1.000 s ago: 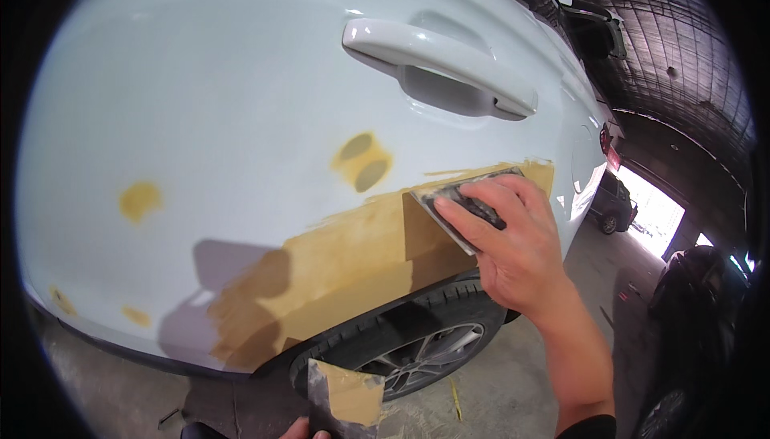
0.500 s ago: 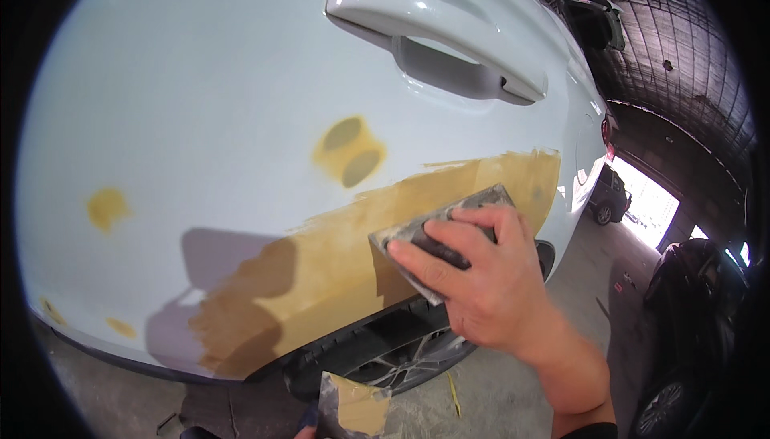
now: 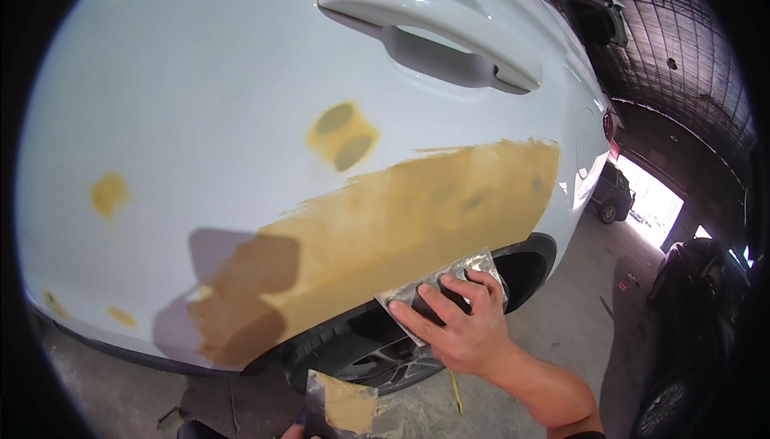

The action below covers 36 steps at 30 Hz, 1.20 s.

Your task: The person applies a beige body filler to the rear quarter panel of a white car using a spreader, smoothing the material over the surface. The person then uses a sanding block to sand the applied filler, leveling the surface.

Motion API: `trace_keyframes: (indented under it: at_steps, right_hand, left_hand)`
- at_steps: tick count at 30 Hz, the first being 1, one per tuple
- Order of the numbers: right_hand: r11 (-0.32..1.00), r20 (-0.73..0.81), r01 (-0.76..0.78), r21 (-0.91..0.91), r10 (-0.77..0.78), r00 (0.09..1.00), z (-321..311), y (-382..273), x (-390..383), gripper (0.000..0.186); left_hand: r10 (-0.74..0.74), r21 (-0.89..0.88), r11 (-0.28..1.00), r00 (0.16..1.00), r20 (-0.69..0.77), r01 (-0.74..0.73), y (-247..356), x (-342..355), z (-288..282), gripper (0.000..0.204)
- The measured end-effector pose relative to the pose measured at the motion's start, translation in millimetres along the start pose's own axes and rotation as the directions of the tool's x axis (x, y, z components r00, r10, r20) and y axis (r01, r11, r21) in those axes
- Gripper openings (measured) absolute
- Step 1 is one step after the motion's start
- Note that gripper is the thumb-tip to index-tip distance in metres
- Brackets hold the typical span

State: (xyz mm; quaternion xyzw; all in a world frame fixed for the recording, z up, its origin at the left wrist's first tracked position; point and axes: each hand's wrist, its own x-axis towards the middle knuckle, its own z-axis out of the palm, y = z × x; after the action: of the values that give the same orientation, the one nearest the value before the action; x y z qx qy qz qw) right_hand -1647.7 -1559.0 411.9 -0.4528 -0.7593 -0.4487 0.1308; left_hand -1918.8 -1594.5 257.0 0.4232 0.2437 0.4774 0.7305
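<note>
My right hand [image 3: 469, 323] is closed on a flat grey putty spreader [image 3: 391, 289], fingers pressed across its back. The spreader is over the wheel arch, at the lower edge of a broad band of yellow-tan body filler [image 3: 417, 206] on the white car door and panel [image 3: 200, 86]. At the bottom edge, the fingertips of my left hand [image 3: 293, 432] grip a putty knife [image 3: 317, 415], the rest of that hand being out of view. A slab of yellow filler [image 3: 350, 407] lies on its blade. Small darker smudges mark the filler band's right part.
Above the band juts the white door handle [image 3: 433, 26]. Yellow patches [image 3: 342, 136] dot the paint to the left. Below are the car's wheel [image 3: 393, 367] and a concrete floor [image 3: 553, 319]. A dark car [image 3: 698, 311] stands at right, another vehicle [image 3: 611, 193] near the bright doorway.
My right hand and the spreader have moved down off the filler band to the wheel arch, uncovering its surface. The view has shifted slightly; the putty knife in my left hand stays low.
</note>
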Motion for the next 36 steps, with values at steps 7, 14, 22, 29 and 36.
trace_keyframes:
  at_steps: [7, 14, 22, 29, 36]
  right_hand:
    - [0.997, -0.252, -0.037, -0.066, 0.019, 0.968, -54.3, 56.7, 24.6, 0.043]
    - [0.999, -0.157, 0.040, -0.002, -0.039, 0.987, -48.9, 86.5, 90.1, 0.052]
    - [0.992, -0.053, -0.058, 0.110, 0.064, 0.996, -36.3, 40.2, 73.8, 0.051]
    - [0.997, -0.033, -0.040, 0.071, 0.043, 0.999, -10.6, 19.7, 18.4, 0.057]
    - [0.997, -0.075, -0.081, 0.017, 0.082, 0.994, -32.2, 30.6, -5.2, 0.047]
  left_hand:
    - [0.017, 0.045, 0.999, 0.999, -0.028, -0.016, 3.2, -1.7, 9.6, 0.013]
    - [0.033, 0.151, 0.988, 0.999, 0.011, -0.034, 0.4, 1.7, 9.2, 0.016]
    - [-0.039, 0.094, 0.995, 0.999, -0.030, 0.042, -3.2, 8.1, 5.4, 0.018]
    - [-0.068, 0.059, 0.996, 0.998, -0.020, 0.069, -7.0, 3.2, 0.7, 0.016]
    - [-0.026, 0.041, 0.999, 0.999, -0.025, 0.027, -9.5, -5.2, 2.3, 0.015]
